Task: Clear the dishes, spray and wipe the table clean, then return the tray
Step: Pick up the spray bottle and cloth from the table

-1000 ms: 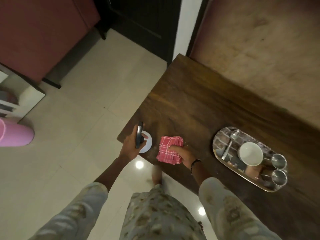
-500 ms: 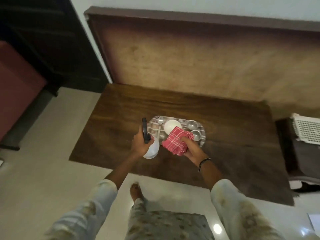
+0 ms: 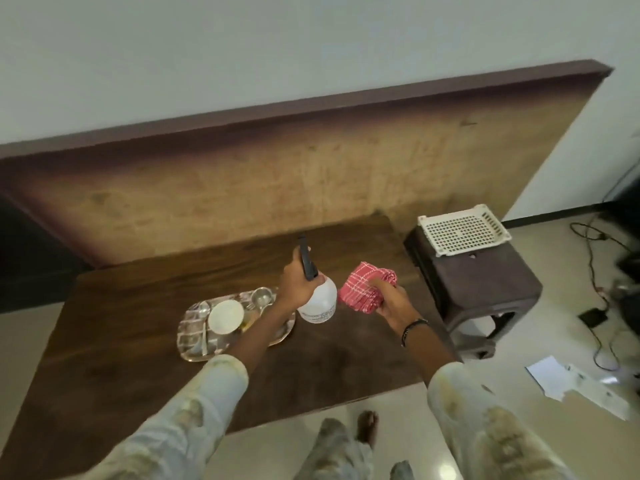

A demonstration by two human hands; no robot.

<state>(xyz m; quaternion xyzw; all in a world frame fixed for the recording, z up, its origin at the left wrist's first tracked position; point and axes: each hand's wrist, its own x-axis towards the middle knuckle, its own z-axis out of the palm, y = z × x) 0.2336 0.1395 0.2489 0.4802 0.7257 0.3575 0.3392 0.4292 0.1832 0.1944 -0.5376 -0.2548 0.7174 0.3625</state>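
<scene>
- Holding a white spray bottle (image 3: pixel 318 303) by its dark trigger head, the left hand (image 3: pixel 298 286) has its fingers curled round the neck, and the bottle is above the dark wooden table (image 3: pixel 138 358); I cannot tell if its bottom touches the wood.
- The right hand (image 3: pixel 393 303) grips a folded red checked cloth (image 3: pixel 365 286), with the fingers closed over its near side; the cloth is just beside the bottle, on its right, and seems lifted off the table.
- A dark band (image 3: pixel 414 329) sits on the right wrist.
- A shiny metal tray (image 3: pixel 194 344) lies on the table to the left of the bottle, partly under the left forearm.
- On the tray stand a white bowl (image 3: pixel 225 316) and a small steel cup (image 3: pixel 261 296); a spoon (image 3: pixel 204 311) lies beside the bowl on its left.
- Both arms wear pale patterned sleeves (image 3: pixel 194 420).
- To the right of the table stands a dark brown stool (image 3: pixel 485 282), and a white perforated basket (image 3: pixel 464 229) rests on top of it.
- Behind the table a wooden panel (image 3: pixel 277 181) leans against or covers the lower wall.
- On the pale floor at the right lie some papers (image 3: pixel 554 377) and black cables (image 3: pixel 595 237).
- A bare foot (image 3: pixel 367 422) shows near the front edge of the table.
</scene>
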